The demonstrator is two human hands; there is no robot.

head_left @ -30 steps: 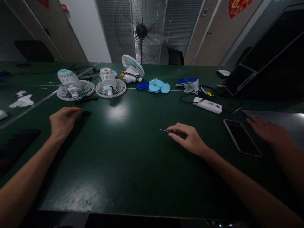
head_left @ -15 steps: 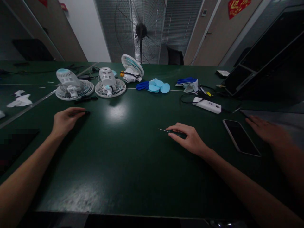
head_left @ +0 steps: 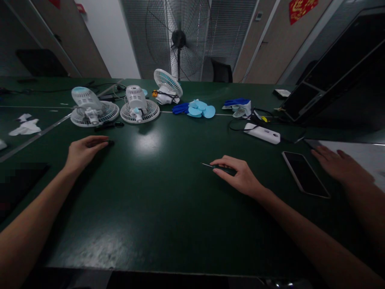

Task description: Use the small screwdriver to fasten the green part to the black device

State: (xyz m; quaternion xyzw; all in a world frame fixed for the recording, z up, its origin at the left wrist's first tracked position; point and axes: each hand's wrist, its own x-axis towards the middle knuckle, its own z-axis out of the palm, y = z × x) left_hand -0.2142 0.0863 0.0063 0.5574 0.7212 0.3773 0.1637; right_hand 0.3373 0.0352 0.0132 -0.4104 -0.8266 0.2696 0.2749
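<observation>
On the right half of the green table (head_left: 156, 224), my right hand (head_left: 237, 172) is closed around a screwdriver (head_left: 224, 169); its thin metal shaft points left and its dark handle is partly covered by my fingers. My left hand (head_left: 84, 150) rests at the left with fingers pinched on a small dark object (head_left: 111, 143), mostly hidden, its kind unclear. Beyond the left hand lie two white fan heads, one at the left (head_left: 93, 110) and another beside it (head_left: 140, 106). A dark item (head_left: 108, 125) is in front of them.
Farther back are a tilted small fan (head_left: 167, 86), light-blue fan blades (head_left: 201, 109) and blue-and-white gloves (head_left: 237, 106). A white power strip (head_left: 262, 133) and a phone (head_left: 305, 174) lie at the right. Another person's hand (head_left: 343, 164) is beside the phone. White crumpled paper (head_left: 25, 126) lies at left.
My two hands and what they hold have stayed in place. At the right, the other person's hand has shifted slightly, and the surface beside it now looks brighter.
</observation>
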